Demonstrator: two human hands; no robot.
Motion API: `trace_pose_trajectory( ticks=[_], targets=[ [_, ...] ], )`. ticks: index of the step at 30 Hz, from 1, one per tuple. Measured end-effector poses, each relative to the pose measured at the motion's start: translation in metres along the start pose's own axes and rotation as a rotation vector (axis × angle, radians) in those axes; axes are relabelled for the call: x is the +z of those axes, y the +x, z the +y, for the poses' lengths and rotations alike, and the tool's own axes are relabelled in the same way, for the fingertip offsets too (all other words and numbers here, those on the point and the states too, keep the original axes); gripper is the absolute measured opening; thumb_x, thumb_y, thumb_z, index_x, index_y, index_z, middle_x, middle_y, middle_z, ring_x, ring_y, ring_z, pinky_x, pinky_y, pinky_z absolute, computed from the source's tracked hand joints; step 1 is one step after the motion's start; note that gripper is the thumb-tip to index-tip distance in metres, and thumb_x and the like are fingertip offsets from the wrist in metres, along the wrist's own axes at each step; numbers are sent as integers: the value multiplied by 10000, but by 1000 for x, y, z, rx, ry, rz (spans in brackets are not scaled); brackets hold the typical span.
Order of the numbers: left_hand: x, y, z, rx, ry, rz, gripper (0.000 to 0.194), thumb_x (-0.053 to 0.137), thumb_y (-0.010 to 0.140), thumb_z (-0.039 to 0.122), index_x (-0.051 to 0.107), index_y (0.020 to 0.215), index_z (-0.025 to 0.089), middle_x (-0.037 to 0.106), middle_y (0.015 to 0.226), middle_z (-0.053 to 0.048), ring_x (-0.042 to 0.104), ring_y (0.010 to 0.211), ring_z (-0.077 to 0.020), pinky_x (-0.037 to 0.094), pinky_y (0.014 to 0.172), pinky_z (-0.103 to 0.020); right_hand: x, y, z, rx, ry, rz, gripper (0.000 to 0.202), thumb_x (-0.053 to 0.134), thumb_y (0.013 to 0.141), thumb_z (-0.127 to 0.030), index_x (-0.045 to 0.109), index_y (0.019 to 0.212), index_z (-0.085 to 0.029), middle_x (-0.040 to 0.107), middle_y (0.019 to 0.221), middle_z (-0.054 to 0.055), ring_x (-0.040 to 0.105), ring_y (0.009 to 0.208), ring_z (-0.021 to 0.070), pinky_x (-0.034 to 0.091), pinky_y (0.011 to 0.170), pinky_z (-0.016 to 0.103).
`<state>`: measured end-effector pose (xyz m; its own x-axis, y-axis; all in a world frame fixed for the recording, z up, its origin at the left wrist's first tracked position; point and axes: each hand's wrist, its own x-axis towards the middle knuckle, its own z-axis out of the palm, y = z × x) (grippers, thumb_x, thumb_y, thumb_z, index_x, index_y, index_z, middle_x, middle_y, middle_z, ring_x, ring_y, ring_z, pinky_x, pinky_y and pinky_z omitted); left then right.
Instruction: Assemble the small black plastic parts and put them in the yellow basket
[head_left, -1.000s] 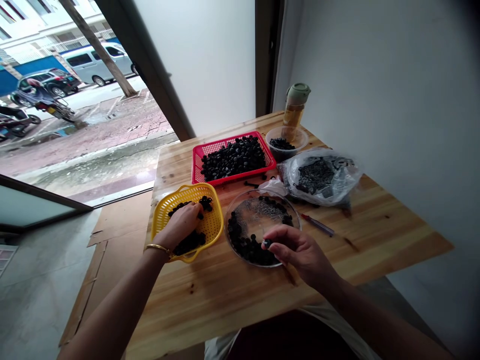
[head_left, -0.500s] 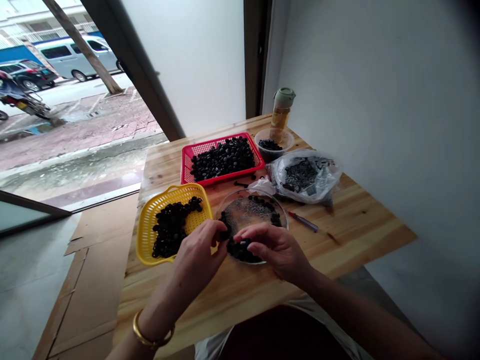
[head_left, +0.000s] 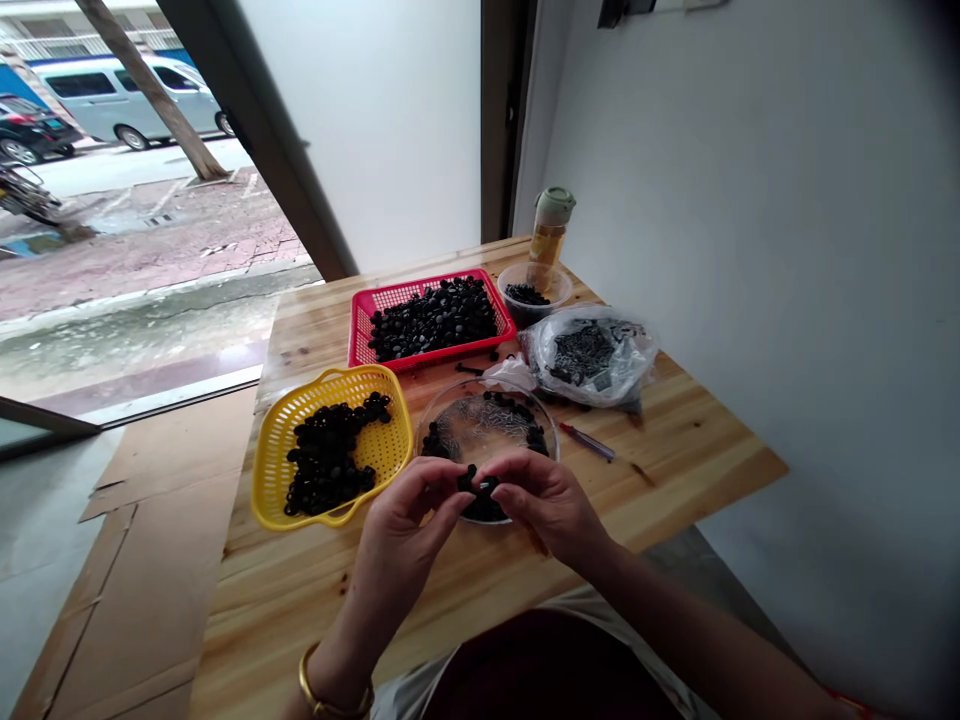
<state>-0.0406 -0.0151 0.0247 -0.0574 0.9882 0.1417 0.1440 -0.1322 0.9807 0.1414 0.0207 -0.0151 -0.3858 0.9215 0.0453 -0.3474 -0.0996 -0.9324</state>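
My left hand point(head_left: 409, 520) pinches a small black plastic piece point(head_left: 467, 478) between thumb and forefinger. Close against it, my right hand point(head_left: 553, 505) is closed on another small black piece point(head_left: 490, 484) that has a shiny spot. The fingertips nearly meet, so whether the two pieces touch is hard to tell. Both hands are over the near edge of a clear round dish point(head_left: 556, 436). Thin metal pins point(head_left: 480, 420) lie in the dish, with black pieces along its sides. Left of my left hand stands a yellow basket point(head_left: 401, 440) holding black ring-like pieces point(head_left: 322, 455).
Farther back is a red basket point(head_left: 358, 350) full of black round pieces point(head_left: 442, 318). A clear tub point(head_left: 564, 290), a drink bottle point(head_left: 551, 225) and a plastic bag of dark parts point(head_left: 634, 365) stand at the back right. A red-tipped pen-like tool point(head_left: 589, 442) lies right of the dish.
My left hand has turned and come closer to my right hand, its black piece now beside the right one. The view has shifted slightly; the containers stay put.
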Motion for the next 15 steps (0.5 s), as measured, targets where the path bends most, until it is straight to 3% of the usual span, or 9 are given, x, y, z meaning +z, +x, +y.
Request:
trace_pose_trajectory(
  ticks=[3, 7, 15],
  targets=[
    [3, -5, 4, -60, -73, 51, 199, 809, 814, 253, 783, 1009, 223, 714, 864, -36, 603, 658, -143, 521, 597, -243, -1, -1, 3, 36, 60, 13, 346, 890, 776, -454, 764, 1000, -222, 672, 783, 4, 485, 573, 88, 387, 488, 194],
    [5, -10, 6, -104, -145, 62, 193, 815, 819, 249, 791, 1009, 226, 685, 803, -14, 564, 620, -116, 505, 581, -214, -1, -2, 3, 17, 70, 18, 333, 906, 767, -419, 763, 1001, -230, 683, 803, 7, 569, 657, 108, 448, 545, 192],
    [8, -18, -7, -203, -312, 67, 182, 844, 823, 300, 809, 992, 241, 664, 707, 16, 580, 615, -97, 516, 603, -181, -1, -3, -4, -158, -207, 29, 250, 849, 840, -426, 789, 954, -212, 695, 784, 18, 613, 700, 145, 516, 646, 258]
  ],
)
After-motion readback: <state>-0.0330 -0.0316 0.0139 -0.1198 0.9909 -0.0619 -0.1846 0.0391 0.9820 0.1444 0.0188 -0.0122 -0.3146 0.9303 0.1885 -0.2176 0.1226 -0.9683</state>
